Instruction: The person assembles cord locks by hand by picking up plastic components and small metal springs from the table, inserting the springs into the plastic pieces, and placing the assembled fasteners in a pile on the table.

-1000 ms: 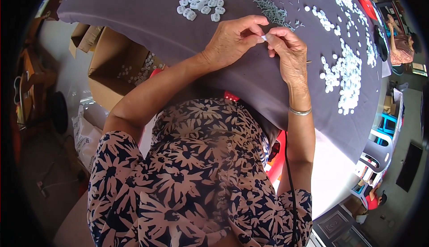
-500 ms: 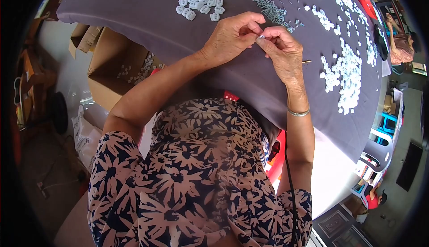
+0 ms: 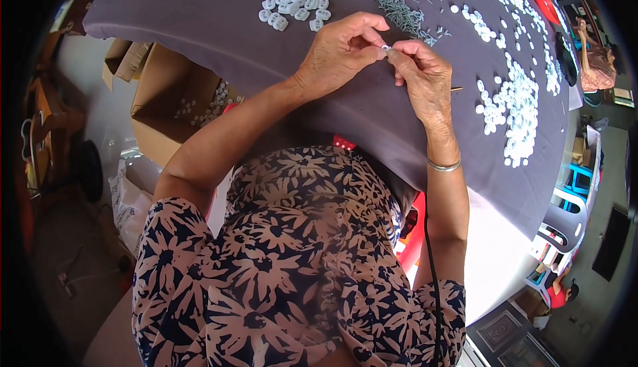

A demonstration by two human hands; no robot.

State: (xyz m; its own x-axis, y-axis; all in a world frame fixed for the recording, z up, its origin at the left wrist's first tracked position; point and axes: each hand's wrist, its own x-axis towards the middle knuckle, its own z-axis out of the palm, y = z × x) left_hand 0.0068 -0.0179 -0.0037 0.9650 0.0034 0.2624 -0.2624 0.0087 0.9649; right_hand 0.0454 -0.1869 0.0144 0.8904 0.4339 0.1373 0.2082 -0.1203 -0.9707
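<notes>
Small white piece (image 3: 385,47) pinched above cloth-covered surface (image 3: 372,109) in grip of right hand (image 3: 425,76), probably so for fine control. Left hand (image 3: 337,51) placed at it; whether grasping, cannot be told. Beyond, grey screws (image 3: 401,17) heaped, seemingly for easy reach.

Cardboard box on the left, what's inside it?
Small white pieces lie scattered inside the cardboard box. The left forearm and the overhanging tablecloth cover part of it, so what lies behind them can't be seen.
</notes>
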